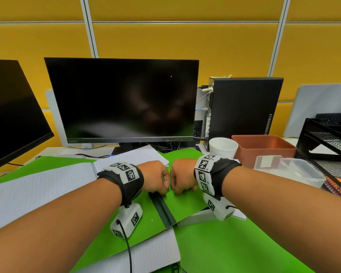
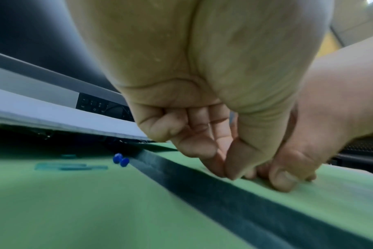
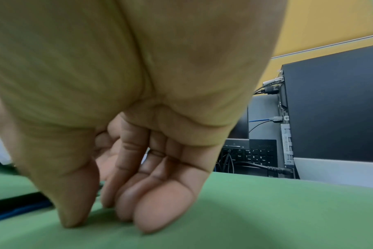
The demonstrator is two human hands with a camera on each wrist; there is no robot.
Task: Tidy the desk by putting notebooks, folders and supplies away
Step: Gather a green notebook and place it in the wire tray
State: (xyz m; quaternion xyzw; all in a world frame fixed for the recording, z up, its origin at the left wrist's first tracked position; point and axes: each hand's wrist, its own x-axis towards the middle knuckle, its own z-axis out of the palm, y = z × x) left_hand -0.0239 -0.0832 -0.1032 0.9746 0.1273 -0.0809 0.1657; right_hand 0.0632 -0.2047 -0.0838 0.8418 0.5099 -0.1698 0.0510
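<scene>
An open green folder [image 1: 187,201] with a dark spine [image 1: 163,209] lies in front of me on the desk; its right cover is lifted a little. My left hand [image 1: 158,180] and right hand [image 1: 182,180] meet knuckle to knuckle over it. In the left wrist view the left thumb and forefinger [image 2: 230,173] come together at the cover's edge [image 2: 309,202] beside the spine [image 2: 224,202]. The right fingertips [image 3: 151,217] and thumb press down on the green cover [image 3: 266,210]. An open spiral notebook [image 1: 43,186] lies to the left. Lined pages [image 1: 156,253] stick out under the folder.
Two dark monitors [image 1: 122,99] [image 1: 8,115] and a PC tower [image 1: 244,107] stand behind. At right are a white cup [image 1: 222,148], a brown bin [image 1: 264,146], a clear plastic box [image 1: 291,170] and a black mesh tray rack [image 1: 333,138]. Two blue pins [image 2: 120,160] lie by the spine.
</scene>
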